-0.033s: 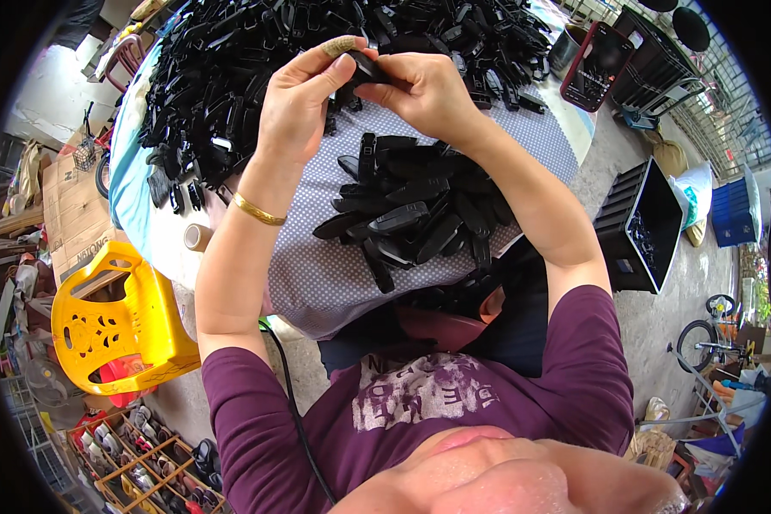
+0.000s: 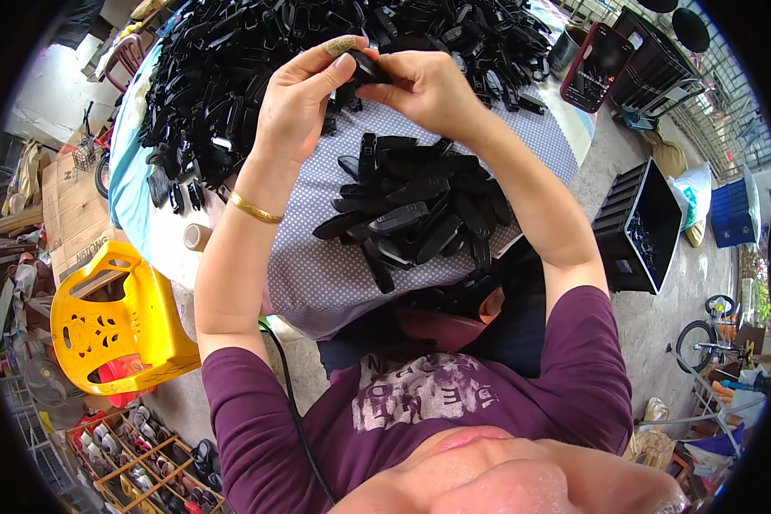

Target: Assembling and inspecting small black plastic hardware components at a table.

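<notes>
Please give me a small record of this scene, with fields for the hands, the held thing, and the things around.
left hand: grips one end of a small black plastic part
right hand: grips the same part's other end
near pile: long black plastic pieces on dotted grey cloth
far pile: many more black parts
left side: yellow plastic chair

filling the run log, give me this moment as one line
left hand: pinching small black part | right hand: gripping same part | below: black parts pile on dotted cloth
</notes>
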The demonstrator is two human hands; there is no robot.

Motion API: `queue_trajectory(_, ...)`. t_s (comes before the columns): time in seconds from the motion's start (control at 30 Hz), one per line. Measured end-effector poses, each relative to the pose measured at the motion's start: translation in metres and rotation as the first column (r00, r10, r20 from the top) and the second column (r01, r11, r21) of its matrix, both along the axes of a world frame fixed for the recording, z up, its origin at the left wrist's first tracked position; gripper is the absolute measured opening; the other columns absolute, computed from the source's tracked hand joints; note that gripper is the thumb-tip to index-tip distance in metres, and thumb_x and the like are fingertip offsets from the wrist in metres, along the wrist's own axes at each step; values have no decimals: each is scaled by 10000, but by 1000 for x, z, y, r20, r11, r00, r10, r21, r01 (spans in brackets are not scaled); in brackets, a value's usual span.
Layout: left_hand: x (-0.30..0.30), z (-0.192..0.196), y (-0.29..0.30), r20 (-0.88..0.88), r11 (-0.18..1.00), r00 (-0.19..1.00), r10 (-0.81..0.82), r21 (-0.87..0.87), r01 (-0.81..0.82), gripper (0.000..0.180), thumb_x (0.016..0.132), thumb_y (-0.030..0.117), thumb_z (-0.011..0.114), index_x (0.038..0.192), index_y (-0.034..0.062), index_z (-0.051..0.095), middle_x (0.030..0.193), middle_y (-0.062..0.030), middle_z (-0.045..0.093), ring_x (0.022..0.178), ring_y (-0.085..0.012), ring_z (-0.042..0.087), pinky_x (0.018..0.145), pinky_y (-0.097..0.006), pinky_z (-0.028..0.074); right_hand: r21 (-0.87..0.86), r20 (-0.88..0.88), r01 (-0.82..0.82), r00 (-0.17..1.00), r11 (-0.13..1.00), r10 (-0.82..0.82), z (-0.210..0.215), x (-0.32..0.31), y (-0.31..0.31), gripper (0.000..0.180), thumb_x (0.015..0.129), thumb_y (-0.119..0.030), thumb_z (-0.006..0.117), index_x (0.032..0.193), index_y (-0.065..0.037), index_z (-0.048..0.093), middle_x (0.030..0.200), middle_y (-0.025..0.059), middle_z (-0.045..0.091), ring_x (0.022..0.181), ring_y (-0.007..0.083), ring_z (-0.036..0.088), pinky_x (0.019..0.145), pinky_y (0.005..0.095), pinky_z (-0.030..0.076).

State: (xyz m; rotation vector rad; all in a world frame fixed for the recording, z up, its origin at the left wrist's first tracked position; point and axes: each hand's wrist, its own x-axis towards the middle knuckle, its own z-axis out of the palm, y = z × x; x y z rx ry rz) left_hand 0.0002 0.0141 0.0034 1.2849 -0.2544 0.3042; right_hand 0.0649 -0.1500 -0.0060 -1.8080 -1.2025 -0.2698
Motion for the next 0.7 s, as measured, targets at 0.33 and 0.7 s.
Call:
queue_trajectory(0.33, -35, 17, -47, 234, 532, 921, -310, 846, -36, 343, 630, 120, 769, 943, 37, 654, 1049, -78, 647, 877, -242, 597, 819, -323, 464, -521, 281, 569, 818, 636, -502, -9, 98, -99, 303, 698, -140, 663, 991, -64, 654, 920, 120, 656, 879, 245, 633, 785, 334, 488)
queue_trajectory(0.7, 17, -25, -5, 462, -109, 807, 368, 883, -456, 262, 732, 306, 690, 755, 45, 695, 813, -116, 593, 857, -275, 526, 774, -378, 424, -254, 259, 485, 868, 837, -424, 2, 83, -87, 218, 747, -224, 678, 854, -39, 634, 729, 88, 617, 645, 185, 579, 612, 291, 452)
